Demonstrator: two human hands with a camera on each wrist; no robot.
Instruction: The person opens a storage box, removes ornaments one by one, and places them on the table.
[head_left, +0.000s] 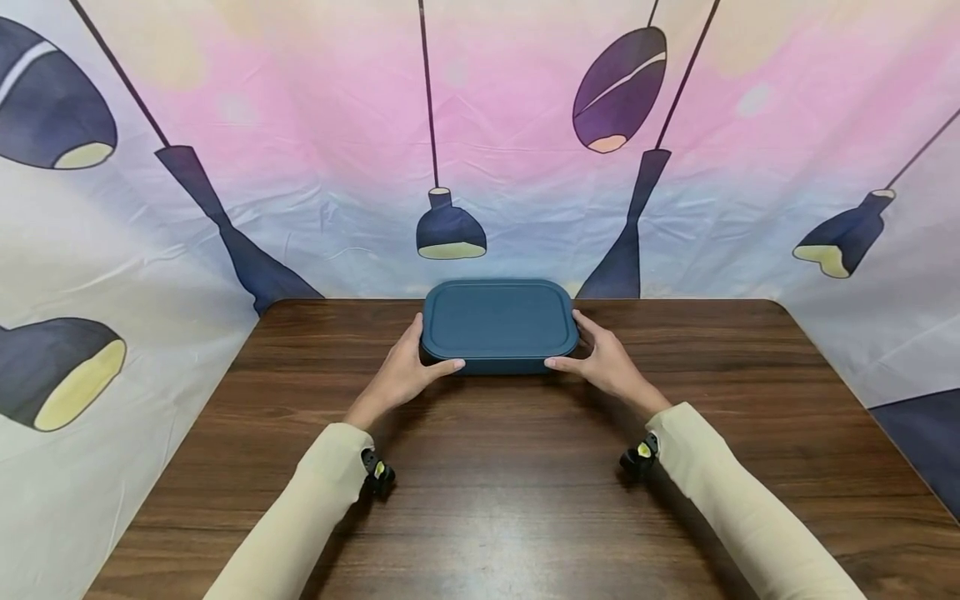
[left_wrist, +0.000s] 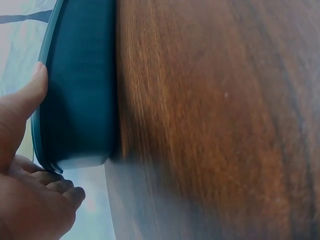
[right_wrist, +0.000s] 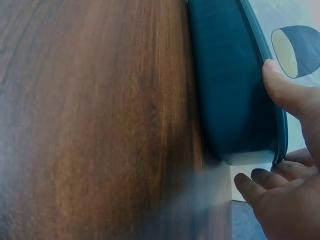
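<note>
A dark teal rectangular storage box (head_left: 499, 320) with rounded corners and a fitted lid sits at the far side of the table. My left hand (head_left: 401, 367) grips its left end, the thumb across the front rim and the fingers round the side. Mirroring it, my right hand (head_left: 609, 364) holds the right end the same way. In the left wrist view the thumb (left_wrist: 35, 90) lies at the lid's edge, with curled fingers by the end wall. The right wrist view has that thumb (right_wrist: 280, 85) on the lid's rim too. The box's contents are hidden under the lid.
The dark wood-grain table (head_left: 495, 467) has its back edge right behind the box. A cloth backdrop (head_left: 322, 150) printed with lamps hangs behind and along both sides. Each wrist carries a small black camera.
</note>
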